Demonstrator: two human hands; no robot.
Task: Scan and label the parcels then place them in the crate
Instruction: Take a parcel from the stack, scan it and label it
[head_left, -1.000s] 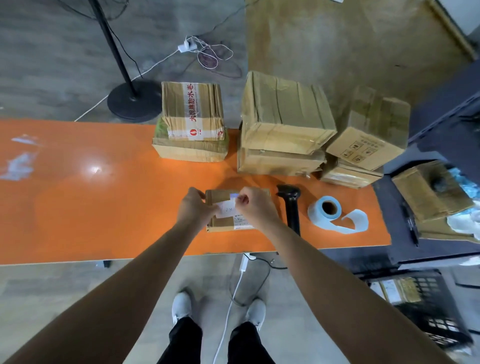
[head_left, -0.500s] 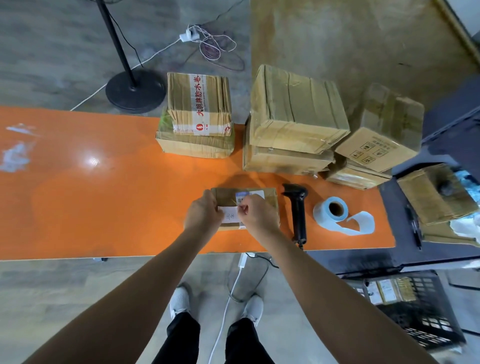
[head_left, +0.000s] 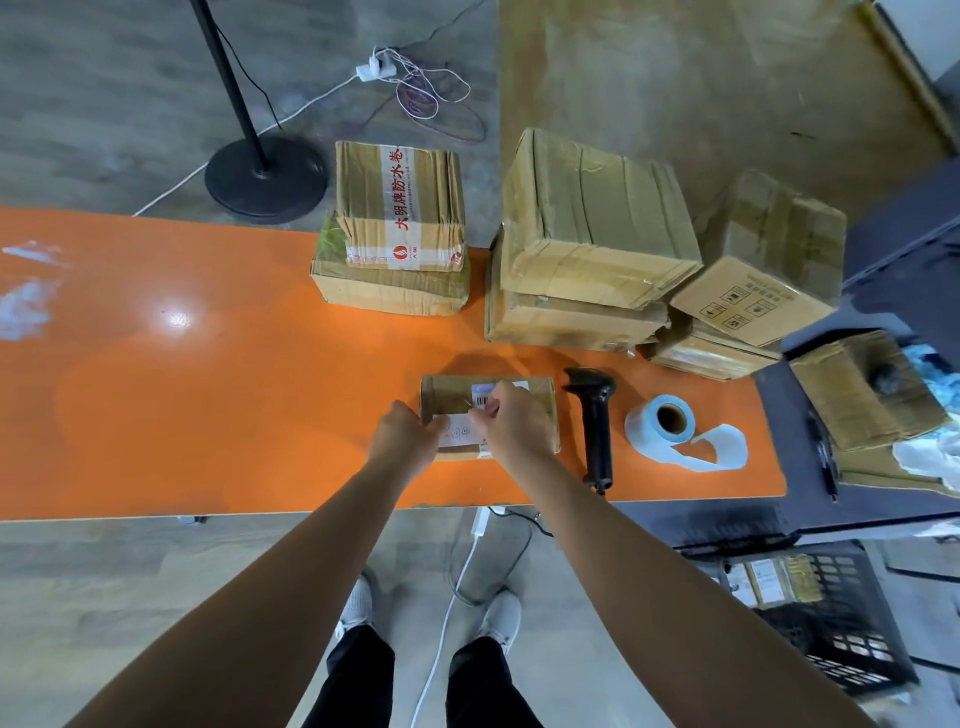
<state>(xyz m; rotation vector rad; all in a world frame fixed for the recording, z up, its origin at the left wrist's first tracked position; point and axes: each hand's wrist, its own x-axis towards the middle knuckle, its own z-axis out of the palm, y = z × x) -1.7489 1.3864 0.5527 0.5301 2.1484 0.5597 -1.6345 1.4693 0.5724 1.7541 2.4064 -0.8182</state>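
A small cardboard parcel (head_left: 540, 397) lies near the front edge of the orange table (head_left: 208, 374). My left hand (head_left: 408, 434) rests curled against the parcel's left side. My right hand (head_left: 514, 423) pinches a white label (head_left: 460, 431) over the parcel's top. A barcode sticker (head_left: 483, 397) shows just above my fingers. A black hand scanner (head_left: 595, 421) lies right of the parcel. Beside it sits a roll of blue-white labels (head_left: 662, 423) with a loose tail. The black crate (head_left: 831, 618) stands on the floor at lower right with a parcel inside.
Stacked cardboard boxes stand at the table's back: a taped pair (head_left: 400, 234), a large pair (head_left: 587, 244), and a tilted pair (head_left: 763, 275). A dark side surface (head_left: 789, 519) at right holds a box (head_left: 862, 395) and plastic. A lamp stand base (head_left: 265, 179) and cables lie on the floor.
Both hands stay over the small parcel; the white label has come down closer to its top. The camera view has shifted slightly.
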